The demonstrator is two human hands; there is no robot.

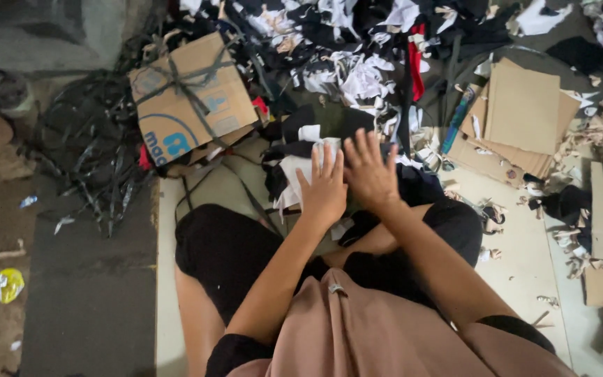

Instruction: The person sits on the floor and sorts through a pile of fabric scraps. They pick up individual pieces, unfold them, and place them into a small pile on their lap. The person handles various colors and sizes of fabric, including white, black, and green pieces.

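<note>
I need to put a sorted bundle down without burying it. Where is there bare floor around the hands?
The pale floor right of the right hand, below the flat cardboard sheets, carries only small scraps. A narrow strip lies under the tied cardboard box, left of the left hand. Ahead, the cloth scrap heap covers everything.

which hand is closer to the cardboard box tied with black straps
The left hand. It lies flat on the white cloth scraps, on the side toward the strapped cardboard box; the right hand rests beside it, farther from the box.
</note>
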